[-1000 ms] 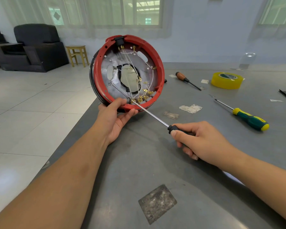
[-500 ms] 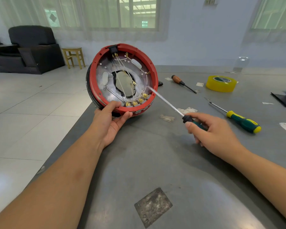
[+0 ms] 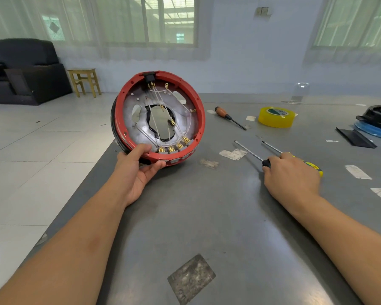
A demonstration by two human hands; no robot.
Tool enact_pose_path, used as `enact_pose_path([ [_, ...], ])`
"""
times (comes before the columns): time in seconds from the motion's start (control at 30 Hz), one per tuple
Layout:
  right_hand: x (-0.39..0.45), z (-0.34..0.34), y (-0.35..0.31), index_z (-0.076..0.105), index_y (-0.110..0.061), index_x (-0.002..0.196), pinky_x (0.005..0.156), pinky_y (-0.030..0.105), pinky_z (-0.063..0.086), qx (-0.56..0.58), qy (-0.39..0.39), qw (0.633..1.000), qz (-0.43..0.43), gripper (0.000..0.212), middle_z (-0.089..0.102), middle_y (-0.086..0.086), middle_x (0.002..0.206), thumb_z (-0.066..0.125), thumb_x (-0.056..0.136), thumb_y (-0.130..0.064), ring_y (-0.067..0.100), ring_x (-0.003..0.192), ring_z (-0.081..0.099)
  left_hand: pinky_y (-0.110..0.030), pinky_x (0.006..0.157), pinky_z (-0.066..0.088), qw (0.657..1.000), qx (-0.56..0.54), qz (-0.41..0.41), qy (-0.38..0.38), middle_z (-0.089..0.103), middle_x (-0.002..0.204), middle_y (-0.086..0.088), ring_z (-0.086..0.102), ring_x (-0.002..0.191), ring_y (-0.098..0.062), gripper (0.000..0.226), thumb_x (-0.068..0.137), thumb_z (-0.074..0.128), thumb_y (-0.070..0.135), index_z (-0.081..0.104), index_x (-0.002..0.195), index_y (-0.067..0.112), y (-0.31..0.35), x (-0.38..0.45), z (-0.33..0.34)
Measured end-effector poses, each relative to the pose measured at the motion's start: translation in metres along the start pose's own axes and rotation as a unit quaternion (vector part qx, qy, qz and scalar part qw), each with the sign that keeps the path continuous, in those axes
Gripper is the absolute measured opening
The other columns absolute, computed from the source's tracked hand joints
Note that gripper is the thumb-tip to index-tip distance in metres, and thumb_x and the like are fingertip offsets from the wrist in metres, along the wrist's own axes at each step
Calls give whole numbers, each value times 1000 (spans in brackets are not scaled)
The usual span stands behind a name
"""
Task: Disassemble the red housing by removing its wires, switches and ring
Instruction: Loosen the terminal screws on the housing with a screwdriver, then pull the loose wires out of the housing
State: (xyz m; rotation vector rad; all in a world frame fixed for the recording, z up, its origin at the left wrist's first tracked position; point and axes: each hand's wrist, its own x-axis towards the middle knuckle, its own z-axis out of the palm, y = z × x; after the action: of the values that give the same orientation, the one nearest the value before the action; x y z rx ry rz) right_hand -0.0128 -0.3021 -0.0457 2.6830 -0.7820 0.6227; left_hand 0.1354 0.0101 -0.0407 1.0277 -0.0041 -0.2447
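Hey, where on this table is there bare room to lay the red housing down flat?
The widest bare patch of the table lies between the two forearms, ahead of the dark square patch. A smaller gap sits between the red housing and the orange-handled screwdriver. It is crowded on the right: two screwdrivers by the right hand, yellow tape roll, paper scraps.

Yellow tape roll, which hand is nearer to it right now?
Right. The right hand rests just in front of the tape roll; the left hand holds the red housing far across the table.
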Motion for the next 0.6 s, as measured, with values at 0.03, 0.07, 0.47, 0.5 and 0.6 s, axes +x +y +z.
enact_pose_path([
  [0.03, 0, 0, 0, 70, -21, 101, 55, 29, 34, -13, -3, 1000, -2, 28, 62, 5, 103, 48, 101, -39, 29, 92, 64, -25, 56, 61, 1000, 3, 0, -5, 65, 113, -23, 76, 68, -32, 54, 93, 74, 13, 47, 140, 7, 0, 0, 0],
  [0.07, 0, 0, -1, 71, -22, 102, 57, 29, 33, -24, -8, 1000, -4, 29, 63, 5, 103, 47, 101, -39, 28, 93, 64, -25, 56, 60, 1000, 7, 0, -8, 66, 110, -23, 75, 66, -32, 48, 93, 74, 14, 47, 134, 11, 0, 1, 1],
  [0.47, -13, -17, -29, 36, -19, 154, 92, 48, 49, 110, 113, 978, -138, 78, 44, 11, 149, 63, 89, -51, 37, 119, 55, -24, 47, 56, 997, 79, 7, -13, 77, 94, -16, 71, 57, -27, 58, 94, 76, 33, 45, 138, 12, -2, -5, 6],
  [0.5, -16, -20, -38, 29, -20, 157, 94, 49, 51, 132, 124, 969, -167, 83, 36, 11, 155, 64, 88, -52, 37, 121, 54, -24, 45, 55, 995, 96, 9, -14, 77, 93, -15, 69, 55, -26, 59, 94, 75, 37, 45, 137, 11, -3, -6, 6],
  [0.6, -21, -25, -58, 25, -23, 158, 93, 46, 55, 170, 121, 952, -223, 84, 20, 8, 164, 63, 90, -54, 33, 123, 56, -23, 38, 46, 988, 151, 6, -19, 72, 103, -17, 59, 45, -22, 84, 80, 77, 56, 46, 141, 7, -2, -8, 8],
])
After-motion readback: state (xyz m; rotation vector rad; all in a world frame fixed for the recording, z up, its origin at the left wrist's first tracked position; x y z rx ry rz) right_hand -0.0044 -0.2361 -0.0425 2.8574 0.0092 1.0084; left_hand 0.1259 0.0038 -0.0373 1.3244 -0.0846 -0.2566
